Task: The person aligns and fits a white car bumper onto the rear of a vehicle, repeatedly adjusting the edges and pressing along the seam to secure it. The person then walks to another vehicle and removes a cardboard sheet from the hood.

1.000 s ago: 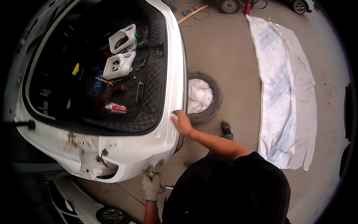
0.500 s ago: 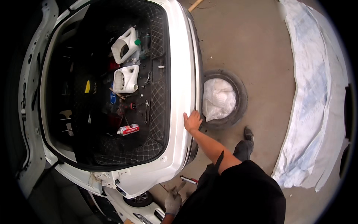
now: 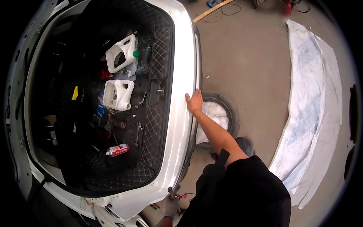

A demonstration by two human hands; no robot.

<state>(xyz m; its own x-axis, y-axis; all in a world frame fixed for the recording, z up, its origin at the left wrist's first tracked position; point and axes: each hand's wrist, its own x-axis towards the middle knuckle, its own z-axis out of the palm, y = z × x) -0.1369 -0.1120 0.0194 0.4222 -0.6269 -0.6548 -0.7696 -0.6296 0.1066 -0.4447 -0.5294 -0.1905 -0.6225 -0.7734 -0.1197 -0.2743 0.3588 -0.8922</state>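
Observation:
My bare right hand [image 3: 195, 103] lies on the rear bumper [image 3: 182, 94] of a white car, its fingers spread and slightly bent. Nothing is held in it. At the bottom, my left hand [image 3: 171, 205] wears a grey glove and is beside the bumper's near corner. Its fingers look closed around a greyish thing [image 3: 174, 190] too small to make out. Just below my right hand, a tyre [image 3: 233, 115] lies flat on the floor with a white plastic bag [image 3: 213, 113] inside it, partly hidden by my forearm.
The open boot's quilted mat [image 3: 151, 132] holds two cut white jugs [image 3: 118, 94], a red-and-white spray can [image 3: 117, 150], a wrench [image 3: 138, 134] and several small tools. A white sheet [image 3: 310, 102] covers something at the right. A wooden strip [image 3: 211, 10] lies at the far end.
My right hand has slid farther up along the bumper, past the tyre's middle. My left hand has come nearer the bumper's corner. The whole view has shifted with my head.

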